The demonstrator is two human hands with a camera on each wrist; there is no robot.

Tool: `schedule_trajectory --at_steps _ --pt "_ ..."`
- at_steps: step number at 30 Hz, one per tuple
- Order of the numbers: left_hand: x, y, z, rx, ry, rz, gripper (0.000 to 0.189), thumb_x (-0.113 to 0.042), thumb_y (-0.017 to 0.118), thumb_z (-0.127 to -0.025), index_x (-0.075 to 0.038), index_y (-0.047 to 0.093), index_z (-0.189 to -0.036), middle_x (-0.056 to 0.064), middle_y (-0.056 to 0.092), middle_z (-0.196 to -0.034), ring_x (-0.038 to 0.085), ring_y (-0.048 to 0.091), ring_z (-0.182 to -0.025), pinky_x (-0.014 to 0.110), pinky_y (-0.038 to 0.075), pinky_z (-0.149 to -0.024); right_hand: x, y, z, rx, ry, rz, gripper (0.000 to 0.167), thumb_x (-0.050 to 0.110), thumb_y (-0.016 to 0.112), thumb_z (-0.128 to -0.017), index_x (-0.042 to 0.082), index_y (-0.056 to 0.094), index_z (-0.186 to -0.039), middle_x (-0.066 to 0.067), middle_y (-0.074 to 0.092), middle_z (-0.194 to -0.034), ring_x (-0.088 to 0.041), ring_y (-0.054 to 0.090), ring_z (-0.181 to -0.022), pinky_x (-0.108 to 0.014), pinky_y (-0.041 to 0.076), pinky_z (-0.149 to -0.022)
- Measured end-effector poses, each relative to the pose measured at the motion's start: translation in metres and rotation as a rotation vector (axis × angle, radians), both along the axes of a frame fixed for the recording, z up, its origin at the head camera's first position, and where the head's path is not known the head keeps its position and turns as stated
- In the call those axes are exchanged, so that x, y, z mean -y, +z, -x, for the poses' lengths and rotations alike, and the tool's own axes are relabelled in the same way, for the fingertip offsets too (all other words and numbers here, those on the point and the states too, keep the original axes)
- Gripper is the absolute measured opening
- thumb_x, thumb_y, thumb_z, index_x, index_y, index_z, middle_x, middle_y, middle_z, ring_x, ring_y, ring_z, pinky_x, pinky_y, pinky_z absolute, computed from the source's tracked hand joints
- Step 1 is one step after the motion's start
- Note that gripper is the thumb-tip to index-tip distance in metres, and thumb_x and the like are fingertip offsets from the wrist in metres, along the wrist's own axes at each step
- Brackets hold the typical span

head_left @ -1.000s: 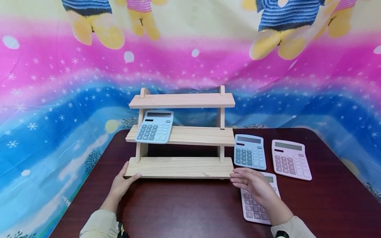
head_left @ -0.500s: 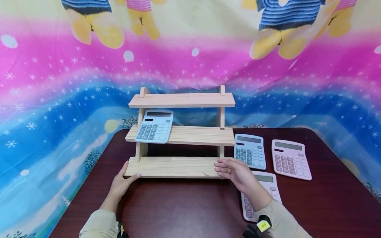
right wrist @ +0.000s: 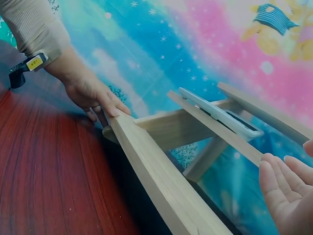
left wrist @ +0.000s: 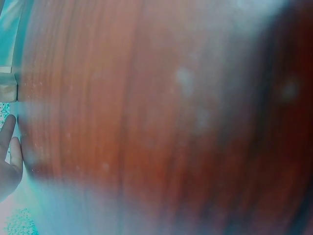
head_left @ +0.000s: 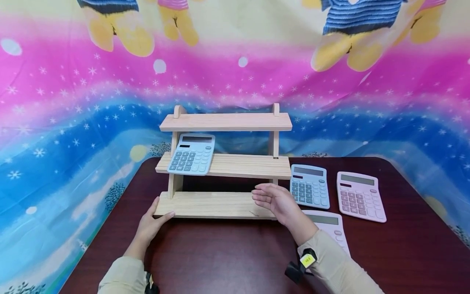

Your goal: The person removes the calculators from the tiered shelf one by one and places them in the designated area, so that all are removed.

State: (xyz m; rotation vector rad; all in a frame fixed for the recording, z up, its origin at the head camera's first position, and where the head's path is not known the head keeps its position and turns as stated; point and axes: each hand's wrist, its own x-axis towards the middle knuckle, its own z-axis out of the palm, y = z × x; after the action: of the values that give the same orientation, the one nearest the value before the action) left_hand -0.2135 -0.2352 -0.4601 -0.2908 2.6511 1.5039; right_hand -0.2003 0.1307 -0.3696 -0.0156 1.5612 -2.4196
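Note:
A three-tier wooden display shelf point(head_left: 220, 204) stands on the table. Its left bottom corner is gripped by my left hand point(head_left: 150, 226), thumb along the front edge and fingers round the end; the right wrist view shows this left hand point(right wrist: 90, 95) from the side. A light blue calculator point(head_left: 192, 155) leans on the middle tier at the left. Over the right part of the bottom board, my right hand point(head_left: 280, 204) holds nothing, its fingers straight and together. In the right wrist view the right hand's fingertips point(right wrist: 274, 171) overlap the middle board's edge.
Right of the shelf lie a second blue calculator point(head_left: 310, 185) and a pink calculator point(head_left: 360, 196). Another pink calculator point(head_left: 330, 222) is partly hidden under the right forearm. A printed cloth point(head_left: 235, 73) hangs behind the dark red table point(head_left: 220, 257).
My right hand has moved left and slightly up, from the bottom board's right end to over the board. The left hand has kept its hold, and the calculators have not moved.

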Motion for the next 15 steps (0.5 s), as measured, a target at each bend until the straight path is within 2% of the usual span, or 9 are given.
schedule_trajectory --at_steps 8,11,15 --pt "0.0 0.001 -0.001 -0.006 0.0 0.014 0.094 -0.045 0.064 -0.073 -0.02 0.003 -0.14 0.022 0.01 -0.14 0.039 0.009 -0.125 0.055 0.012 -0.094 0.025 -0.002 0.017 -0.013 0.015 -0.027 0.027 0.009 0.039 -0.091 -0.009 0.048 -0.109 -0.01 0.062 -0.09 -0.022 0.06 -0.084 -0.032 0.046 -0.075" --pt "0.0 0.0 -0.001 -0.005 -0.001 0.018 0.094 -0.045 0.064 -0.072 -0.019 0.004 -0.14 0.022 0.01 -0.14 0.039 0.009 -0.125 0.055 0.012 -0.095 0.033 -0.002 0.023 -0.023 0.01 -0.046 0.03 0.009 0.039 -0.09 -0.012 0.045 -0.112 -0.013 0.061 -0.093 -0.027 0.058 -0.09 -0.033 0.046 -0.076" --pt "0.0 0.0 0.0 -0.009 -0.004 0.02 0.096 -0.046 0.064 -0.072 -0.019 0.004 -0.14 0.022 0.01 -0.14 0.039 0.009 -0.125 0.054 0.013 -0.095 0.043 0.0 0.031 -0.035 0.019 -0.074 0.034 0.01 0.039 -0.091 -0.013 0.042 -0.116 -0.017 0.059 -0.098 -0.027 0.057 -0.09 -0.033 0.045 -0.077"
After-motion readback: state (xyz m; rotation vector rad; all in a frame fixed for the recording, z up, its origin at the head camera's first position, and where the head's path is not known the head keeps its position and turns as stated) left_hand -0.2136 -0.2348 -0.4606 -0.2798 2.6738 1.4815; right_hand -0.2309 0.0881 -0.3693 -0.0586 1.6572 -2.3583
